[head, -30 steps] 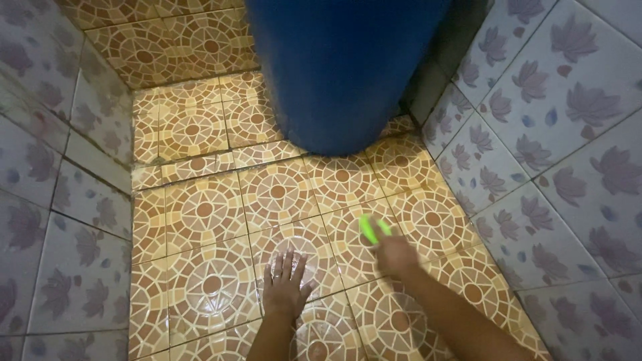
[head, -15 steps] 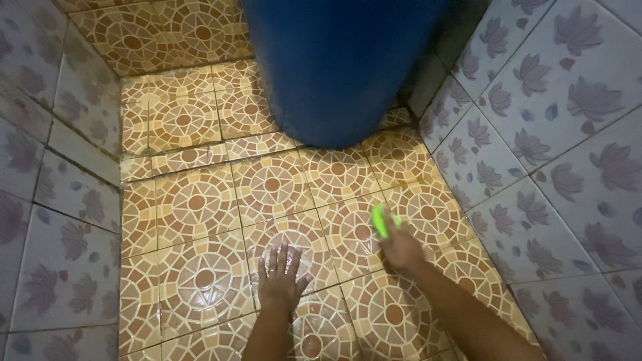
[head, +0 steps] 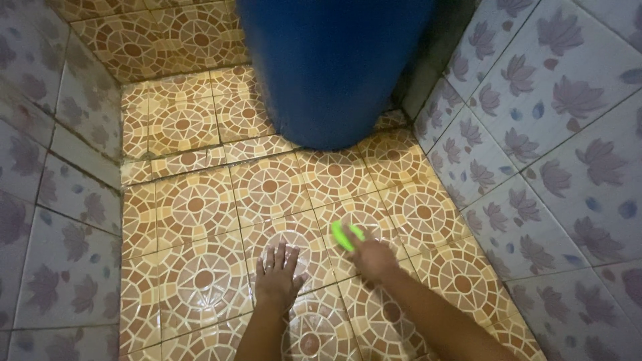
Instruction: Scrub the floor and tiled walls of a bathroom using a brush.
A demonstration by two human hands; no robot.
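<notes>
My right hand (head: pixel 371 257) with the green brush (head: pixel 344 235) is now more left, closer to my left hand (head: pixel 276 277).

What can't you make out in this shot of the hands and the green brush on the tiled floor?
- Green brush, head view: blurred, its rear hidden inside the right hand; bristles unclear.
- Blue drum: top cut off by the upper edge.
- Floor under the flat left hand: covered.

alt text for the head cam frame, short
A person's right hand holds a bright green brush against a wet, patterned orange floor, while the left hand rests flat on the tiles beside it. A large blue barrel stands ahead, between floral-tiled walls.
</notes>
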